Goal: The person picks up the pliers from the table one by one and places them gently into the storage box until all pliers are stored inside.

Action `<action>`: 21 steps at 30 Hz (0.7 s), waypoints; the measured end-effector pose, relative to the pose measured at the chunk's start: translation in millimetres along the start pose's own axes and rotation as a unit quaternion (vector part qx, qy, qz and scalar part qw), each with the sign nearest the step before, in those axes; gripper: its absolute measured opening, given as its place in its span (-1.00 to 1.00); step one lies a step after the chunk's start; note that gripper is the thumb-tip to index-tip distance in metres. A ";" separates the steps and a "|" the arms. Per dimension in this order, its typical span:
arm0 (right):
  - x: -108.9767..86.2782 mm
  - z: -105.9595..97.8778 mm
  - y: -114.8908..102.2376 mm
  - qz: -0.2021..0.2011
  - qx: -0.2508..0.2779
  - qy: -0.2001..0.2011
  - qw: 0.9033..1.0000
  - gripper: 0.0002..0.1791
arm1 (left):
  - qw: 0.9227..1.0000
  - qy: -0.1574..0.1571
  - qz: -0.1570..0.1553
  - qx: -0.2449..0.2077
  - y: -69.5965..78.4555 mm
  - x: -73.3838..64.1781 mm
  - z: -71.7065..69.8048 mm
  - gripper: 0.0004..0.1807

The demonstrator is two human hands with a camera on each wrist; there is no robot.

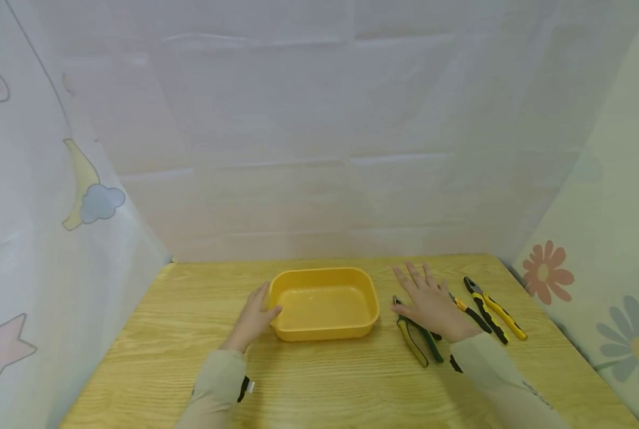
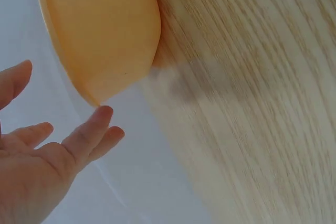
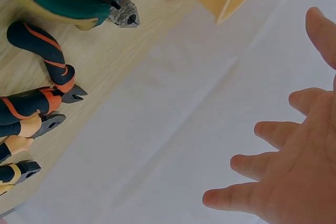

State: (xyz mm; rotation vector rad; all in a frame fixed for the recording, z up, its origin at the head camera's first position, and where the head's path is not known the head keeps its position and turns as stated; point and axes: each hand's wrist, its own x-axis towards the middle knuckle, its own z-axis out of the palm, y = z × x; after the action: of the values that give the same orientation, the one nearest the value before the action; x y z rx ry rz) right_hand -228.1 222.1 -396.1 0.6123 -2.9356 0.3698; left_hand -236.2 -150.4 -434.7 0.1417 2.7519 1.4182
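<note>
A yellow plastic basin [image 1: 325,335] stands on the table, with nothing in it. Beside its left end is my left hand [image 1: 254,319], fingers and thumb spread at the rim; contact is hard to tell. The left wrist view has the fingertips close to the basin's corner [image 2: 105,30]. Over the tools on the right hovers my right hand [image 1: 431,305], its fingers straight and apart, holding nothing. Under it lie green-and-yellow-handled pliers [image 1: 413,345]. Black-and-orange cutters [image 3: 39,45] show in the right wrist view, mostly hidden by the hand in the head view.
To the right lie orange-and-black-handled pliers [image 1: 475,317] and yellow-and-black-handled pliers [image 1: 504,316]. The wood-grain table [image 1: 153,345] is enclosed by a pale sheet [image 1: 309,196] behind and printed sheets at both sides.
</note>
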 end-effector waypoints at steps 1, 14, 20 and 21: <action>-0.6 0.2 1.2 0.001 0.000 -0.002 1.000 -0.10 | 1.000 0.004 -0.003 -0.002 -0.1 1.2 -0.2 -0.24; -9.7 2.0 12.4 -0.002 -0.019 0.003 1.000 -0.09 | 0.995 -0.010 -0.068 -0.079 -3.8 14.1 -16.2 -0.30; -12.6 3.5 15.5 0.000 -0.023 0.002 1.000 -0.13 | 0.985 -0.028 -0.100 -0.137 -1.3 17.9 -22.8 -0.32; -13.2 3.4 15.6 -0.002 -0.024 0.005 1.000 -0.13 | 0.984 -0.032 -0.103 -0.141 -1.1 18.6 -23.6 -0.32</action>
State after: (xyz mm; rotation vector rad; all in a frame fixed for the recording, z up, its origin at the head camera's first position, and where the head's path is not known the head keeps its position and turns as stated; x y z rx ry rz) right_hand -222.7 240.0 -404.9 0.6083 -2.9239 0.2996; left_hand -256.7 -168.2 -421.9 -0.1031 2.3995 1.6882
